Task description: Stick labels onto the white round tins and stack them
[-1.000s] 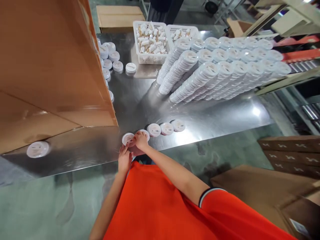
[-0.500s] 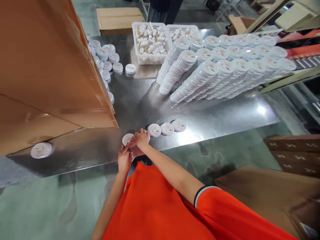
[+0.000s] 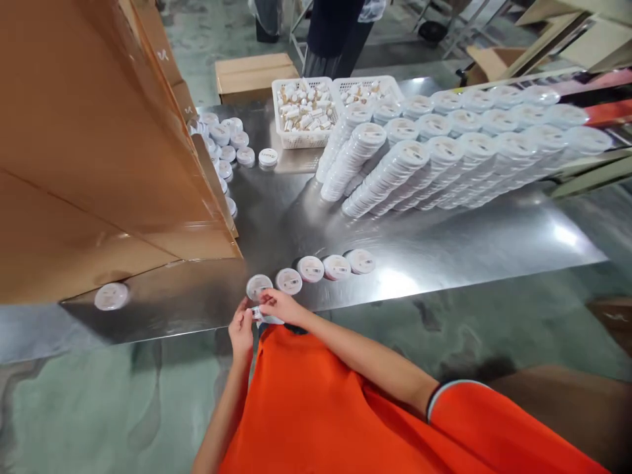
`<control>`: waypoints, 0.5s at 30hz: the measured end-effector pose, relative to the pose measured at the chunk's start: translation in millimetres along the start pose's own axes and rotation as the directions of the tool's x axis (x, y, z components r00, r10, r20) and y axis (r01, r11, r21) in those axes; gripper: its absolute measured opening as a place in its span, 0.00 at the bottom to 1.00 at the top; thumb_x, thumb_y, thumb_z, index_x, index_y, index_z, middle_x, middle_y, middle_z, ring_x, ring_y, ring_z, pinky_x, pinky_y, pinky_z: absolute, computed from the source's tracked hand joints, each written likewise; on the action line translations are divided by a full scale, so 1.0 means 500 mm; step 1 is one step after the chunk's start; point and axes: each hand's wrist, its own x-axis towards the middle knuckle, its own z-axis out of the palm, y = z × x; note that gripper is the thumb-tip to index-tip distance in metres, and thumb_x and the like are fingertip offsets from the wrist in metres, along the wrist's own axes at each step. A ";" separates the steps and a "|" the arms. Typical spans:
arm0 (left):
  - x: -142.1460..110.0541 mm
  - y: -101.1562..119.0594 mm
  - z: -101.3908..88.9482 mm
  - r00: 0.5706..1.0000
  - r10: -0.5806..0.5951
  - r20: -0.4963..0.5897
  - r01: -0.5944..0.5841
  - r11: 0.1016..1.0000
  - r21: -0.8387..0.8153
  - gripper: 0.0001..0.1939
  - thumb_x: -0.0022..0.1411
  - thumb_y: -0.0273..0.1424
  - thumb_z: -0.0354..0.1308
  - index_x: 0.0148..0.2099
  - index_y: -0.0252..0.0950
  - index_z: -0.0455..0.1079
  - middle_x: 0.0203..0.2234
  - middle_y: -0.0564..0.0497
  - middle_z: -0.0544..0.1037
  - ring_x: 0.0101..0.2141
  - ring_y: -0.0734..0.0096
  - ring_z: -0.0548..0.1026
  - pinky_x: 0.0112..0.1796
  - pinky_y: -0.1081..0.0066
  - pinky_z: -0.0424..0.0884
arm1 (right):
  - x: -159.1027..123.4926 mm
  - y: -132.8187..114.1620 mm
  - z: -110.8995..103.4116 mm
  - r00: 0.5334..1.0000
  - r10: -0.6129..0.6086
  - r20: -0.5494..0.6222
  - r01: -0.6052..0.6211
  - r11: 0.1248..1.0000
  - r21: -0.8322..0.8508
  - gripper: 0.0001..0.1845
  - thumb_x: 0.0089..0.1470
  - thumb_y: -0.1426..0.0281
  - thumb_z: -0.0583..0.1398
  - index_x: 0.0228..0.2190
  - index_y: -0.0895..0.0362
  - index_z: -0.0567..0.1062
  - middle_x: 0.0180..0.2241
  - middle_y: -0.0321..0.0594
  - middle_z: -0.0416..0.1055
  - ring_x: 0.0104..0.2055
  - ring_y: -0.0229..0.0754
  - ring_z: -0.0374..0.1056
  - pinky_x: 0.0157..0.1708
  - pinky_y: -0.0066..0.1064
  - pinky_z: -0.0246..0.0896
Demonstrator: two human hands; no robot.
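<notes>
Close to my body, at the front edge of the metal table, my left hand [image 3: 241, 331] pinches a small white strip of labels [image 3: 256, 314] with dark print. My right hand [image 3: 283, 307] has its fingertips closed at the strip's other side, and part of the strip hangs below them. Just beyond the fingers sits a round white tub [image 3: 259, 286], its far part showing past my right fingertips. To its right a second tub [image 3: 289, 281] bears a small dark-printed label, and several more labelled tubs [image 3: 337, 267] continue the row.
A large cardboard box [image 3: 162, 197] stands on the left, with one white tub [image 3: 112, 297] before it. Tall stacks of white tubs [image 3: 412, 153] fill the back right. White baskets [image 3: 303, 140] hold small white-capped pieces. Loose round lids [image 3: 268, 157] lie behind the box. A person [image 3: 333, 33] stands beyond.
My hands have drawn back from the tubs toward my body, and the label strip now shows between them. The second tub, formerly covered by my right hand, is uncovered. The view has shifted.
</notes>
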 end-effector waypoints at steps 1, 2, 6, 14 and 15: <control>-0.006 0.008 0.000 1.000 -0.028 0.001 0.028 0.999 -0.040 0.23 0.61 0.51 0.56 0.35 0.35 0.78 0.55 0.37 0.79 0.54 0.52 0.77 0.53 0.57 0.75 | -0.008 0.001 0.010 0.999 -0.016 0.027 0.014 0.997 0.082 0.12 0.52 0.71 0.64 0.40 0.57 0.74 0.34 0.35 0.75 0.34 0.37 0.70 0.36 0.29 0.65; -0.010 0.017 0.000 0.999 -0.047 0.010 0.048 0.996 -0.075 0.24 0.60 0.52 0.57 0.37 0.35 0.78 0.53 0.36 0.80 0.52 0.52 0.78 0.52 0.58 0.75 | -0.013 0.001 0.020 0.999 -0.029 0.037 0.023 0.987 0.161 0.12 0.50 0.72 0.64 0.39 0.56 0.73 0.32 0.33 0.74 0.32 0.36 0.69 0.34 0.28 0.65; -0.023 0.052 0.007 0.996 -0.066 0.059 0.077 0.976 -0.204 0.30 0.56 0.56 0.61 0.45 0.34 0.78 0.48 0.37 0.82 0.48 0.54 0.80 0.49 0.58 0.76 | -0.019 0.000 0.032 0.998 -0.056 0.002 0.053 0.963 0.263 0.05 0.49 0.74 0.61 0.32 0.55 0.72 0.25 0.29 0.67 0.28 0.35 0.64 0.30 0.27 0.60; -0.038 0.057 0.030 0.988 -0.117 0.098 0.142 0.940 -0.309 0.24 0.47 0.52 0.68 0.30 0.36 0.72 0.26 0.50 0.77 0.30 0.68 0.74 0.37 0.66 0.72 | -0.030 0.001 0.020 0.999 -0.042 0.012 0.039 0.983 0.181 0.02 0.52 0.72 0.60 0.28 0.56 0.73 0.24 0.31 0.70 0.27 0.35 0.66 0.29 0.26 0.59; -0.041 0.051 0.030 0.990 -0.117 0.081 0.136 0.943 -0.302 0.24 0.48 0.53 0.67 0.29 0.36 0.71 0.25 0.51 0.76 0.29 0.69 0.73 0.36 0.67 0.71 | -0.030 0.000 0.023 0.999 -0.038 0.012 0.036 0.988 0.150 0.03 0.53 0.72 0.60 0.28 0.56 0.73 0.24 0.31 0.71 0.27 0.35 0.66 0.29 0.26 0.59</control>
